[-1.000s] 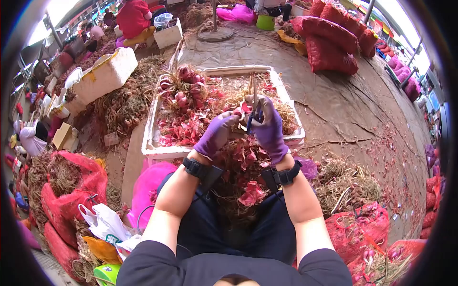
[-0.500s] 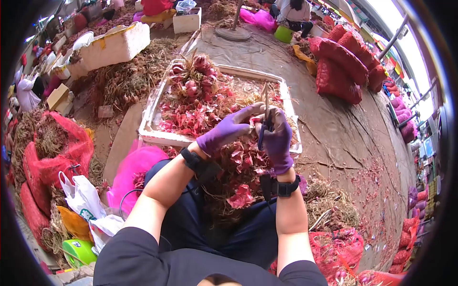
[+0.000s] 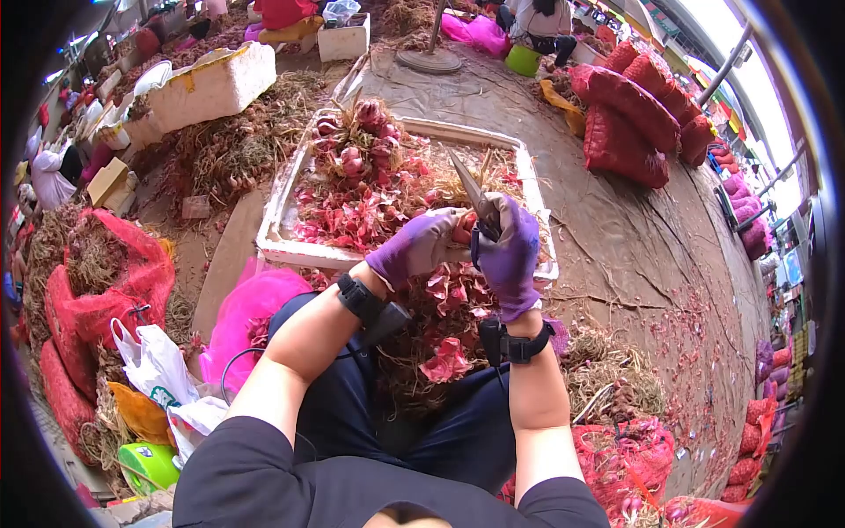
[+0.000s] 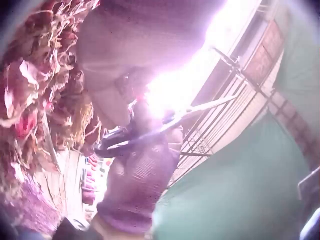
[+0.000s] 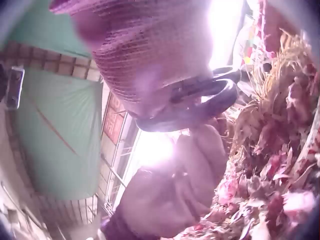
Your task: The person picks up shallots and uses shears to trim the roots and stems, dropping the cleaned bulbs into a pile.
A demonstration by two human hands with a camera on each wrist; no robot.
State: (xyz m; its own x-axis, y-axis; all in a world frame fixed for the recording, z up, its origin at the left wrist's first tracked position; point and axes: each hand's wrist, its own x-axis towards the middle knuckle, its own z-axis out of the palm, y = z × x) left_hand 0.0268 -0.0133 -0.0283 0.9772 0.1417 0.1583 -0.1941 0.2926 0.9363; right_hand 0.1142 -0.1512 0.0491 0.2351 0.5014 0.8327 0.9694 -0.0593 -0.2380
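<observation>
Both hands wear purple gloves with greyish palms and meet over the near right side of a white foam box (image 3: 326, 257). The right hand (image 3: 512, 251) holds a pair of scissors (image 3: 465, 174), blades pointing up and away to the left. Their dark handle loops (image 5: 220, 100) show in the right wrist view. The left hand (image 3: 415, 244) pinches a small reddish bulb, apparently a shallot (image 3: 463, 231), right beside the scissors; fingers partly hide it. In the box lie a bunch of red shallots (image 3: 356, 160) and loose red skins (image 3: 352, 216).
Dried stalks and skins (image 3: 440, 299) pile up between the person's knees. Red mesh sacks stand at left (image 3: 106, 282), lower right (image 3: 625, 458) and back right (image 3: 625, 132). A pink mesh bag (image 3: 251, 317) lies by the left leg. Another foam box (image 3: 211, 88) stands far left.
The head view has swung, shifting the scene. The left hand, raised toward the scissors half a second ago, has drawn back slightly; the scissors have tilted left and their blades now show more.
</observation>
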